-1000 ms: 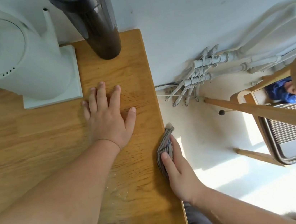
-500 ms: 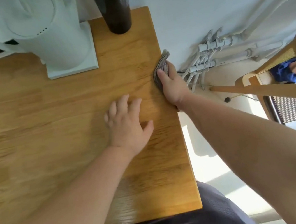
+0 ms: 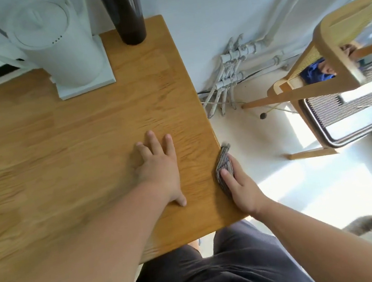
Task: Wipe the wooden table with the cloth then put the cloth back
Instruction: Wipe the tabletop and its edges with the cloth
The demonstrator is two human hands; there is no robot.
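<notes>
Wooden table (image 3: 62,145) fills the left of the view, with a white electric kettle (image 3: 58,44) and a dark cylinder (image 3: 127,13) standing at its far end. The left hand (image 3: 160,168) lies flat on the top, fingers spread. The right hand (image 3: 241,188) grips the striped grey cloth (image 3: 223,164) against the table's right edge.
</notes>
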